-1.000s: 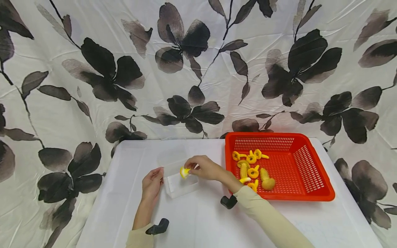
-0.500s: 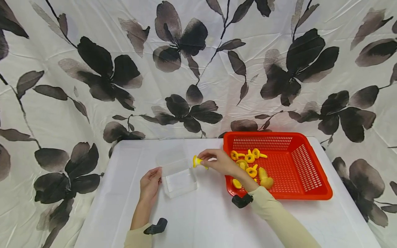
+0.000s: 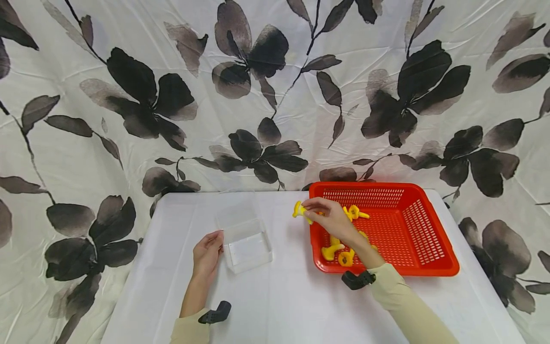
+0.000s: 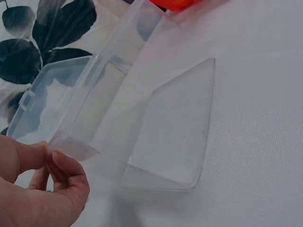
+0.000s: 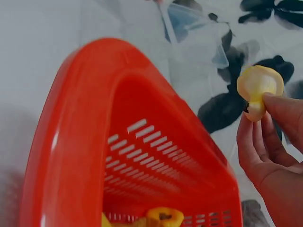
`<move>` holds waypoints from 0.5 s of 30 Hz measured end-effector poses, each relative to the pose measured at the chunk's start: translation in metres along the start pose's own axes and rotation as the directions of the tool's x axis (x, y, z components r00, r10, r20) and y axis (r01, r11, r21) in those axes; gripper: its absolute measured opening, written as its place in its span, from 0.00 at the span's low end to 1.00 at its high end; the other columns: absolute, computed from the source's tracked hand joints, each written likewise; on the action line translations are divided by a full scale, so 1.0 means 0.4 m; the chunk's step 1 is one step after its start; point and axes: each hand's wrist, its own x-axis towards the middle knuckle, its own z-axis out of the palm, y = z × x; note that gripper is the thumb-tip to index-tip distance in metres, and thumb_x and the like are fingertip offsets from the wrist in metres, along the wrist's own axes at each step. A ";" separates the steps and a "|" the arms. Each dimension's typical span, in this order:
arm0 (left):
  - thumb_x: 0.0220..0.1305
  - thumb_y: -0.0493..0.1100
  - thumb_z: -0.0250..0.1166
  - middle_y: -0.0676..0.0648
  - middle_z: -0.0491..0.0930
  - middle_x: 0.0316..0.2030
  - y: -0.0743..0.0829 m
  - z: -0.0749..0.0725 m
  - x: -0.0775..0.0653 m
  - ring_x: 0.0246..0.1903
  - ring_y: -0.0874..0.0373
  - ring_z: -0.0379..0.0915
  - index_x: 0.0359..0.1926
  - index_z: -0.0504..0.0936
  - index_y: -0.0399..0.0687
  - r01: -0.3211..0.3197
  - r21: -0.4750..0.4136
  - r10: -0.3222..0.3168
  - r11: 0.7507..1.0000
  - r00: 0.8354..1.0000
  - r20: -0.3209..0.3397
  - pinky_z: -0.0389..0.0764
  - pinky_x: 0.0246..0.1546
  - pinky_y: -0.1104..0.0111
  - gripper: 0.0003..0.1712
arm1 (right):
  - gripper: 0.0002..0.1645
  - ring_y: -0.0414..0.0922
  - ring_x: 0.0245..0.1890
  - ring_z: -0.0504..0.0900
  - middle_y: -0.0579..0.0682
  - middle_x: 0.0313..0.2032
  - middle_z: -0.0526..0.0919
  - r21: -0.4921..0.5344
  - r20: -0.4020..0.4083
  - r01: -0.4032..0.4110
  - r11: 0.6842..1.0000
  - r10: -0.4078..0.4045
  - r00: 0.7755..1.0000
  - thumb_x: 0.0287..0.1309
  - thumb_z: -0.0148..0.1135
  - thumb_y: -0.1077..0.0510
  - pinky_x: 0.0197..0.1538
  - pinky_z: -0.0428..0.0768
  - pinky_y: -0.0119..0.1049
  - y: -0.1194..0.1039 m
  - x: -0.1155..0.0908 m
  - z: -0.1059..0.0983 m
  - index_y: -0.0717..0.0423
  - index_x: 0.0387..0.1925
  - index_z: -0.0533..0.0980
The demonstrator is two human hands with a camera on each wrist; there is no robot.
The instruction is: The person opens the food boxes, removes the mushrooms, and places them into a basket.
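Observation:
A yellow toy mushroom [image 3: 299, 210] is pinched between the thumb and fingers of my right hand [image 3: 330, 219], above the left rim of the red basket [image 3: 412, 273]. In the right wrist view the mushroom [image 5: 261, 85] shows its pale cap and a dark spot on the stem. With thumb and fingertips my left hand [image 3: 208, 253] pinches the left edge of a clear plastic box [image 3: 249, 267]. The box stands with its lid [image 3: 235, 210] folded back behind it. In the left wrist view the thumb and fingers [image 4: 70, 171] meet at the box's corner.
Several yellow mushrooms [image 3: 345, 258] lie in the left half of the basket, partly hidden by my right hand and forearm. White cloth covers the table [image 3: 275, 306]. A flower-printed curtain [image 3: 266, 105] hangs behind its far edge.
My right hand has moved rightward from over the clear box to the basket's left rim, carrying the mushroom. My left hand stays on the box's edge.

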 end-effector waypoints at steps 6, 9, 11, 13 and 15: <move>0.77 0.36 0.59 0.54 0.79 0.38 0.002 0.002 0.001 0.38 0.62 0.73 0.61 0.73 0.27 0.000 -0.007 0.001 1.000 1.000 0.004 0.75 0.36 0.79 0.19 | 0.20 0.53 0.55 0.82 0.57 0.53 0.84 -0.010 -0.076 -0.039 0.999 0.038 0.996 0.67 0.69 0.56 0.53 0.82 0.33 0.017 -0.026 -0.055 0.58 0.57 0.80; 0.77 0.36 0.59 0.54 0.80 0.38 0.002 0.003 0.001 0.39 0.62 0.73 0.61 0.73 0.27 -0.001 -0.006 0.001 1.000 1.000 0.003 0.75 0.36 0.79 0.19 | 0.21 0.52 0.56 0.81 0.57 0.54 0.83 -0.011 -0.111 -0.062 0.998 0.060 0.992 0.68 0.69 0.54 0.53 0.81 0.29 0.028 -0.042 -0.079 0.58 0.58 0.80; 0.76 0.36 0.59 0.54 0.80 0.38 0.001 0.002 0.001 0.39 0.61 0.73 0.61 0.73 0.26 -0.002 -0.001 0.002 1.000 1.000 0.002 0.75 0.36 0.79 0.19 | 0.21 0.51 0.56 0.81 0.57 0.55 0.83 -0.014 -0.135 -0.076 0.997 0.073 0.988 0.68 0.68 0.54 0.54 0.80 0.28 0.037 -0.053 -0.093 0.58 0.59 0.79; 0.76 0.36 0.59 0.54 0.80 0.38 0.002 0.002 0.000 0.39 0.62 0.73 0.61 0.73 0.25 -0.003 0.002 0.003 1.000 1.000 -0.003 0.75 0.36 0.79 0.20 | 0.22 0.50 0.56 0.80 0.57 0.55 0.82 -0.021 -0.161 -0.086 0.996 0.081 0.984 0.69 0.67 0.54 0.53 0.80 0.27 0.047 -0.064 -0.107 0.59 0.59 0.78; 0.76 0.36 0.59 0.54 0.80 0.38 0.004 0.002 -0.002 0.39 0.62 0.74 0.61 0.73 0.26 -0.006 0.007 0.006 1.000 1.000 -0.008 0.75 0.36 0.79 0.20 | 0.23 0.50 0.56 0.80 0.59 0.56 0.82 -0.030 -0.185 -0.089 0.996 0.082 0.979 0.69 0.67 0.54 0.53 0.79 0.26 0.058 -0.075 -0.121 0.60 0.60 0.78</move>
